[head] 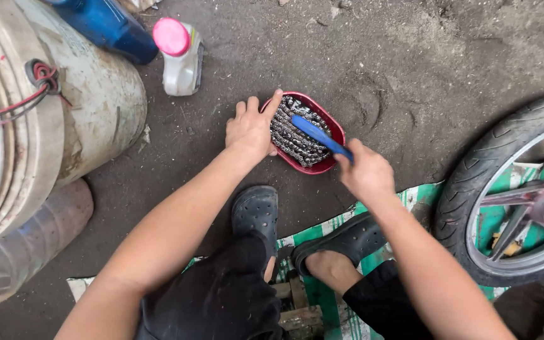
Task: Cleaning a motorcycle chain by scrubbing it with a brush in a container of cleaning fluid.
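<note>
A small red tray [333, 131] sits on the dirt ground and holds a coiled metal chain [288, 135]. My left hand [250, 129] rests on the tray's left rim, fingers spread, steadying it. My right hand [365, 173] grips the handle of a blue brush [316, 134], whose head lies across the chain.
A motorcycle wheel with tyre [517, 189] lies at the right on a green and white striped sheet [322, 302]. A white bottle with a pink cap [181, 56], a blue jug [111, 25] and a large dirty drum [83, 94] stand at the left. My black clogs [256, 211] are below the tray.
</note>
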